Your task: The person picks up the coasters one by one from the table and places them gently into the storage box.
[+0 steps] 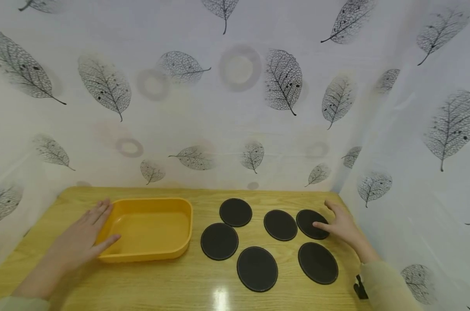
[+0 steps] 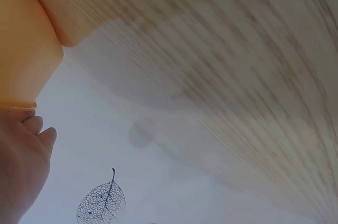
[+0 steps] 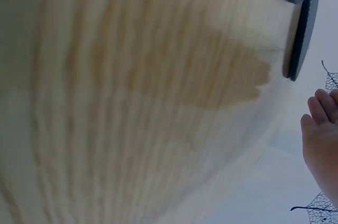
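Head view alone shows all six black discs (image 1: 257,268), right of the yellow tray (image 1: 151,229); the left hand (image 1: 77,239) lays straight fingers along its left rim. The right hand (image 1: 343,224), thumb and fingers apart, has its thumb over the back-right disc (image 1: 306,221); whether it touches, I cannot tell. Right wrist view adds pale edge stitching.

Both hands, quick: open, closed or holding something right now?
Left hand: open, touching the left rim of the yellow tray.
Right hand: open, partly over a black disc, holding nothing.
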`<state>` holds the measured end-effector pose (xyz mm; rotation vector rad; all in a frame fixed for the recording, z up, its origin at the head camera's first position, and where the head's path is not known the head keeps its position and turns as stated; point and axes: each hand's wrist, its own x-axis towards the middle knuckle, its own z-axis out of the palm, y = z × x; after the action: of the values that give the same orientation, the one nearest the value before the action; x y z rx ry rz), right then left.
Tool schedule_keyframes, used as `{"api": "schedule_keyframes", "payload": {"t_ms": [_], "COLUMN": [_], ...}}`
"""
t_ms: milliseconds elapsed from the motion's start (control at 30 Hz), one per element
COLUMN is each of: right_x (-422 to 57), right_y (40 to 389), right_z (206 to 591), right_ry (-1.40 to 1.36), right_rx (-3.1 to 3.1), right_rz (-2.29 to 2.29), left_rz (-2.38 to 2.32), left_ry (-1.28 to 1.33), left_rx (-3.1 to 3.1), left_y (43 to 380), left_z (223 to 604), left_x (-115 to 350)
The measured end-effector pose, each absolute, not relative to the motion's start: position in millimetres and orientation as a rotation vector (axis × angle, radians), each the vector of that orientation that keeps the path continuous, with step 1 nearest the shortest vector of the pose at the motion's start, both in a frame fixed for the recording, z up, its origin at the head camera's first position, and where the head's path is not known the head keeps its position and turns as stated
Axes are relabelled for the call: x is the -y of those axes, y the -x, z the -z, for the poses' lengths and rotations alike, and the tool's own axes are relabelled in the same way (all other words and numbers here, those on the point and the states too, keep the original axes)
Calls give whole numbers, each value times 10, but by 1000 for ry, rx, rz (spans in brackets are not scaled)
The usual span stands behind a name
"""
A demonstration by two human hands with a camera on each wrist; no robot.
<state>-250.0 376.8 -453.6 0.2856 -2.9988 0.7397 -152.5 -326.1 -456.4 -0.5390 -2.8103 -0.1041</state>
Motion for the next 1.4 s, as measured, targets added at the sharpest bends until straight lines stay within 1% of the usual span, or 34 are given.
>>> {"api": "schedule_keyframes", "payload": {"t_ms": [333, 700, 1200, 1400], "right_x": [-3865, -3889, -3751, -3701], "right_y": [2545, 2552, 2554, 2553], "right_z": [4728, 4834, 4772, 4764], "right_ry": [-348, -506, -509, -475], "right_rx": [3077, 3041, 3047, 3051], "right_rz": [-946, -742, -558, -567], "left_rz": [175, 184, 137, 145], "left_ry": [516, 511, 519, 511], "left_rx": [2876, 2878, 2840, 2862], "left_y": [1503, 1504, 1499, 1494], "left_z": [4552, 4584, 4558, 4558], "left_x": [3231, 3228, 3224, 3221]}}
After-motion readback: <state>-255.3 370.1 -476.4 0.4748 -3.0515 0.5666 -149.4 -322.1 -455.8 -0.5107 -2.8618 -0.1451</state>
